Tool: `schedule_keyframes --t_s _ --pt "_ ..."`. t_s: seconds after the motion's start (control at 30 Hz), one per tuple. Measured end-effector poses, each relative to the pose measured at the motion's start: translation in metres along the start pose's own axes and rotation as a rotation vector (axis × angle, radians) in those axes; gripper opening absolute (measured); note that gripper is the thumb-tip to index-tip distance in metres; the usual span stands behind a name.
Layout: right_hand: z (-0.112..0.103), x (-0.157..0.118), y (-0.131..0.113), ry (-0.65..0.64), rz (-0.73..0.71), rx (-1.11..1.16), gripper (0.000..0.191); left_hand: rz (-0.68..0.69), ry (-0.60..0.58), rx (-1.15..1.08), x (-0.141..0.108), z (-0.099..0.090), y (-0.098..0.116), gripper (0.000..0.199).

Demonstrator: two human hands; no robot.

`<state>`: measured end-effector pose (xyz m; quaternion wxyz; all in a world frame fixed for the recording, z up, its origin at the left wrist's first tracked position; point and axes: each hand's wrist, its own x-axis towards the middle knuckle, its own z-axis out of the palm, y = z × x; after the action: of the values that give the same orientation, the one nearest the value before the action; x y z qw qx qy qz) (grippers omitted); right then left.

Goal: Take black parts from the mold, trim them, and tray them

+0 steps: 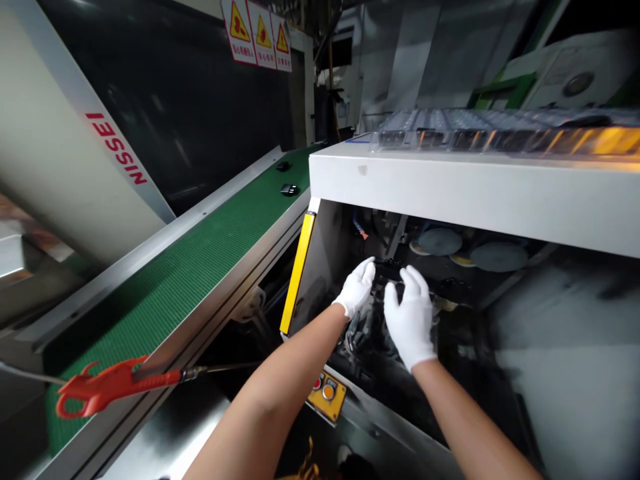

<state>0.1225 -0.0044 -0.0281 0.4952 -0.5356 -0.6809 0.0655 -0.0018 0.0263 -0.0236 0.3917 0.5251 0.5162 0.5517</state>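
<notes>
The black piece (390, 263) near the left hand (357, 288) is too small to identify.

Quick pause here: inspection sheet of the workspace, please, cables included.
Surface: ribbed green conveyor belt bearing two small glossy black parts.
Work items: dark glossy piece inside the white metal cabinet, near the white-gloved left hand; contact unclear.
Clutter: orange plastic air gun at the belt's near end.
Hands: left hand's grip unclear; white-gloved right hand open; both inside the cabinet.
Cables: thin grey hose at the air gun.
Surroundings: clear plastic trays atop the cabinet; white warning signs with yellow triangles.
</notes>
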Motion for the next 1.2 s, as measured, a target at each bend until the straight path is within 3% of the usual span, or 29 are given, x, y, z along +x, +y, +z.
schedule_keyframes --t_s 0.07,0.13,0.2,0.27,0.33,0.47,0.57,0.63,0.73,0.87,1.0,1.13,1.2 --pt "0.000 -0.043 -0.017 -0.159 -0.180 0.069 0.036 0.019 0.144 -0.039 -0.031 -0.022 0.006 0.038" --pt "0.009 -0.094 -0.028 -0.480 -0.293 0.114 0.032 0.007 0.256 -0.043 -0.069 -0.049 0.009 0.042" --pt "0.023 -0.143 -0.033 -0.742 -0.280 0.112 0.037 -0.097 0.311 -0.007 -0.114 -0.075 0.007 0.047" --pt "0.039 -0.182 -0.034 -0.906 -0.267 0.092 0.043 -0.284 0.352 -0.006 -0.166 -0.099 -0.002 0.051" --pt "0.053 -0.206 -0.032 -1.000 -0.302 0.019 0.046 -0.441 0.342 0.010 -0.222 -0.117 -0.019 0.052" --pt "0.071 -0.218 -0.030 -1.150 -0.436 -0.158 0.045 -0.728 0.595 0.068 -0.327 -0.144 -0.063 0.057" --pt "0.077 -0.219 -0.030 -1.160 -0.560 -0.255 0.046 -0.845 0.819 -0.005 -0.385 -0.153 -0.086 0.064" --pt "0.081 -0.221 -0.028 -1.118 -0.627 -0.288 0.045 -0.861 0.893 -0.077 -0.408 -0.155 -0.094 0.067" --pt "0.087 -0.227 -0.022 -1.045 -0.698 -0.300 0.042 -0.843 0.895 -0.158 -0.424 -0.153 -0.099 0.065" --pt "0.094 -0.234 -0.008 -0.989 -0.778 -0.296 0.039 -0.840 0.813 -0.114 -0.439 -0.155 -0.103 0.061" --pt "0.097 -0.241 0.000 -0.964 -0.716 -0.294 0.042 -0.799 0.837 -0.033 -0.472 -0.168 -0.107 0.051" --pt "0.091 -0.267 -0.019 -0.923 -0.629 -0.320 0.049 -0.820 0.921 -0.040 -0.515 -0.190 -0.105 0.042" --pt "0.086 -0.293 -0.041 -1.013 -0.594 -0.289 0.051 -0.841 0.979 -0.006 -0.534 -0.204 -0.098 0.039"
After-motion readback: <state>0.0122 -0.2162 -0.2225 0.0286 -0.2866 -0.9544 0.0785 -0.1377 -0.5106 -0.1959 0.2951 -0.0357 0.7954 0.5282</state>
